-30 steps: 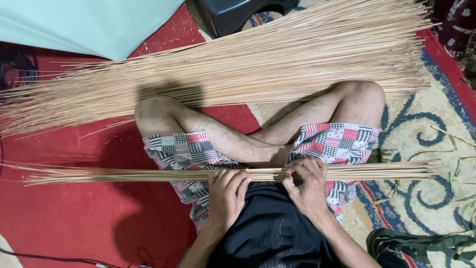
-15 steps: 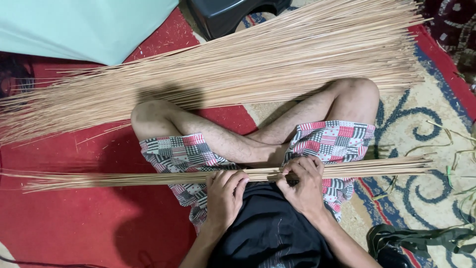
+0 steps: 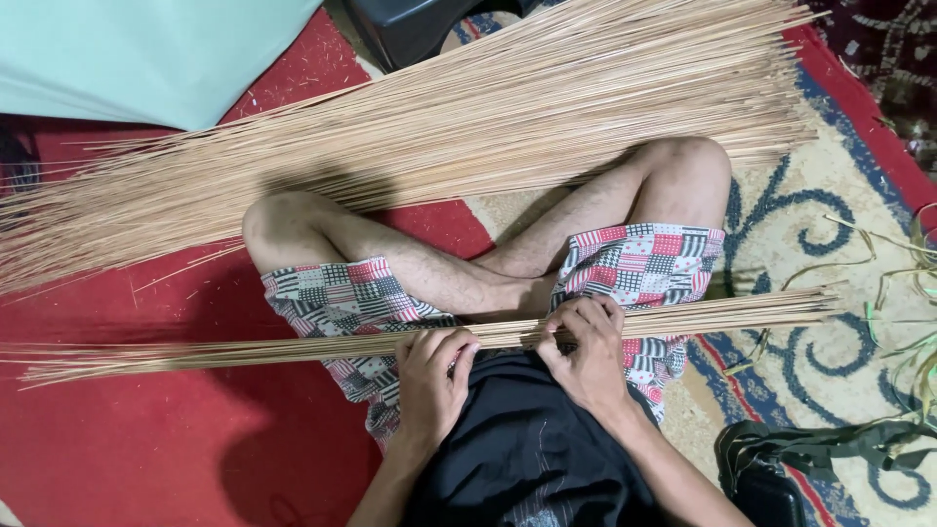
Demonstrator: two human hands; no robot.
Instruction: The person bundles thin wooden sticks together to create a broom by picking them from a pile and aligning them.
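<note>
I sit cross-legged on the floor with a thin bundle of long pale sticks (image 3: 244, 349) lying across my lap, its ends reaching far left and right. My left hand (image 3: 429, 385) is closed over the bundle near its middle. My right hand (image 3: 586, 351) grips the same bundle just to the right, fingers curled around it. Beyond my knees a much larger pile of the same sticks (image 3: 468, 127) lies spread across the floor.
A red mat (image 3: 146, 439) covers the floor at left and a patterned beige and blue rug (image 3: 830, 381) at right. A pale green sheet (image 3: 146, 54) lies top left, a dark plastic object (image 3: 410, 29) at top, a dark strap (image 3: 830, 444) bottom right, green strips (image 3: 903, 293) at right.
The view has shifted slightly; both hands stay on the lap bundle, whose right end has tipped up a little.
</note>
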